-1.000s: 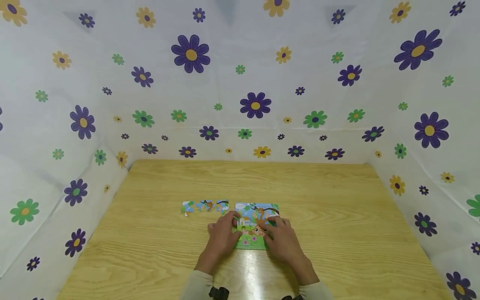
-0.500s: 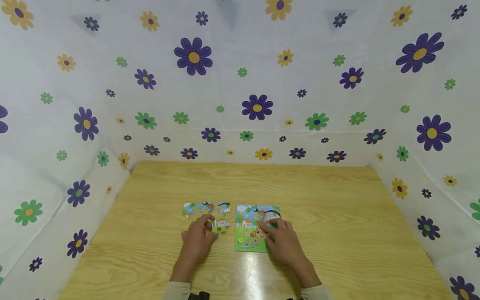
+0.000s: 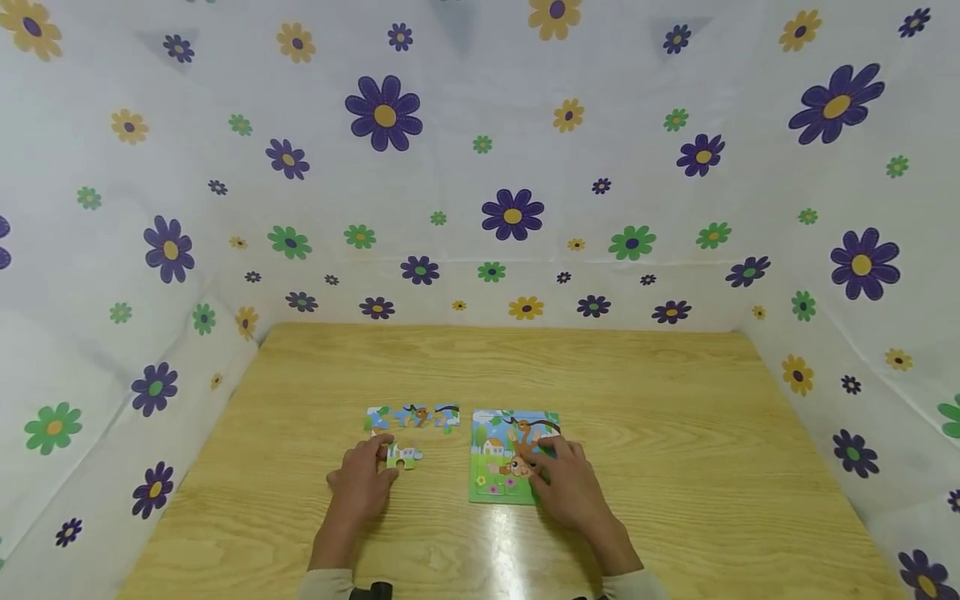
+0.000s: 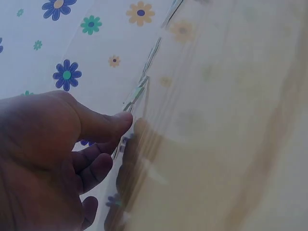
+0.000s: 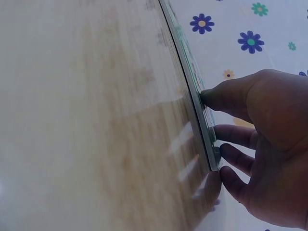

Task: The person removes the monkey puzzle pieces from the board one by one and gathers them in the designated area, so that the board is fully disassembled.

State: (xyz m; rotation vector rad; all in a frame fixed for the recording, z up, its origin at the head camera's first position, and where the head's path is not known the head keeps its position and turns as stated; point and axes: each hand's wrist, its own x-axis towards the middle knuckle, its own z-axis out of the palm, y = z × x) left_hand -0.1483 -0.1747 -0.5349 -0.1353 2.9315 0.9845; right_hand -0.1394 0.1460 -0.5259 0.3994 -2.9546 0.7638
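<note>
My left hand (image 3: 362, 483) holds a puzzle piece (image 3: 402, 456) with a house and green grass on it, thumb at the near edge and forefinger at the far edge. In the left wrist view the thumb touches the piece (image 4: 138, 92), seen nearly edge-on close over the table. A square puzzle board (image 3: 491, 467) with a monkey, house and flowers lies to the right. My right hand (image 3: 572, 487) rests on that board's right side, covering part of the picture. Its thumb and fingertips touch the board (image 5: 199, 115) in the right wrist view.
Several puzzle pieces (image 3: 416, 415) with sky, branch and monkey parts lie in a row behind the left hand. They lie on a wood-grain table (image 3: 675, 417), enclosed at the back and sides by white flowered cloth (image 3: 450, 167).
My left hand has moved left from the board's left edge, carrying the house piece with it below the row of pieces. The right hand stays on the board.
</note>
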